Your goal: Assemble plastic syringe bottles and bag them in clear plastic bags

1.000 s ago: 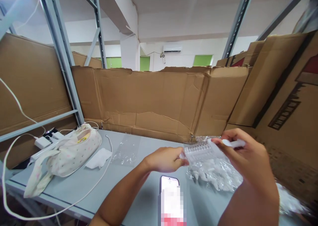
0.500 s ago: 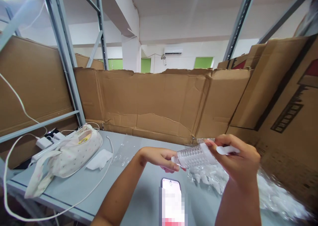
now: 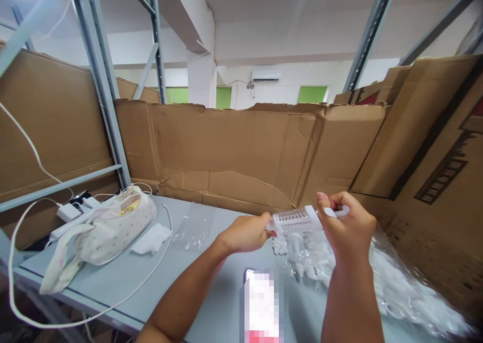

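Observation:
A clear, ribbed plastic cylinder [image 3: 294, 221] with a white collar lies sideways in the air above the table. My left hand [image 3: 247, 232] is closed around its narrow left end, thumb on top. At the collar end, my right hand [image 3: 349, 225] is curled with a small white plastic piece [image 3: 337, 211] showing between its fingers; whether that piece joins the cylinder is hidden. Just beneath the cylinder and the right forearm, clear bags with white plastic parts [image 3: 392, 282] spread over the table. A phone [image 3: 261, 303], its screen blurred out, lies between my forearms.
On the grey table [image 3: 215, 292] to the left are a white fabric pouch [image 3: 109, 232], a power strip [image 3: 71, 225], a white tissue [image 3: 151, 239], a flat clear bag [image 3: 192, 230] and a looping white cable [image 3: 128, 300]. Cardboard walls [image 3: 226, 147] and metal shelf posts [image 3: 103, 101] surround it.
Both hands have shifted slightly, the cylinder rising a little and turning more level. My right hand has moved left and up, its fingers now curled more upright.

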Available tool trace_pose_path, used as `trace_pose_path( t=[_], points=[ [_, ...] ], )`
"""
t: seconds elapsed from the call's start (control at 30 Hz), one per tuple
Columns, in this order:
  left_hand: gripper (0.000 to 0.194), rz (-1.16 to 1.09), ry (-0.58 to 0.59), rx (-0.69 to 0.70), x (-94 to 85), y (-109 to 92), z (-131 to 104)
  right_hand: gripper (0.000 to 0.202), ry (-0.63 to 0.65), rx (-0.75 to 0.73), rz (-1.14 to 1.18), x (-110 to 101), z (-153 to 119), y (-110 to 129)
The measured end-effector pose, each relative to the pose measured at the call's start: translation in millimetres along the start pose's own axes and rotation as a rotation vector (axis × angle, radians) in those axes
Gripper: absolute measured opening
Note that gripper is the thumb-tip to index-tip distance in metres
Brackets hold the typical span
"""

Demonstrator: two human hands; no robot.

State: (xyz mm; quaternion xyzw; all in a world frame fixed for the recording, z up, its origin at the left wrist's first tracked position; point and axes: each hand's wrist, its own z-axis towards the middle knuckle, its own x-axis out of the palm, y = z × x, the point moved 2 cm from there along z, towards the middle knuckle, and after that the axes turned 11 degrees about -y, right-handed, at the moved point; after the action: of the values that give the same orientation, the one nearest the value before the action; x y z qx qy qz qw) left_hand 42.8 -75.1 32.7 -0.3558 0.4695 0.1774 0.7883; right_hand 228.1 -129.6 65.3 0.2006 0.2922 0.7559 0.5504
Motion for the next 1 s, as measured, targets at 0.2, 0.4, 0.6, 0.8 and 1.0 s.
trace_pose_path(
  t=[0.2, 0.4, 0.6, 0.8, 1.0],
  points=[
    [0.030, -0.033, 0.019, 0.036, -3.8, -0.2, 0.8, 0.032, -0.014, 0.009, 0.013, 3.0, -0.3, 4.6],
    [0.031, 0.012, -0.074, 0.066, -2.8, -8.7, -1.5, 0.032, -0.070, 0.060, 0.032, -3.1, 2.0, 0.8],
    [0.029, 0.239, -0.154, 0.061, 6.0, -12.8, 1.9, 0.030, -0.099, 0.126, -0.083, -3.1, 2.1, 0.7],
    [0.021, 0.379, -0.280, 0.069, 12.7, -26.2, -3.8, 0.026, -0.078, 0.259, -0.297, -16.0, 5.0, 5.2],
    [0.027, 0.193, -0.130, 0.055, 10.6, -24.5, -5.4, 0.032, 0.113, 0.161, -0.302, -25.4, 8.1, 8.4]
  ],
)
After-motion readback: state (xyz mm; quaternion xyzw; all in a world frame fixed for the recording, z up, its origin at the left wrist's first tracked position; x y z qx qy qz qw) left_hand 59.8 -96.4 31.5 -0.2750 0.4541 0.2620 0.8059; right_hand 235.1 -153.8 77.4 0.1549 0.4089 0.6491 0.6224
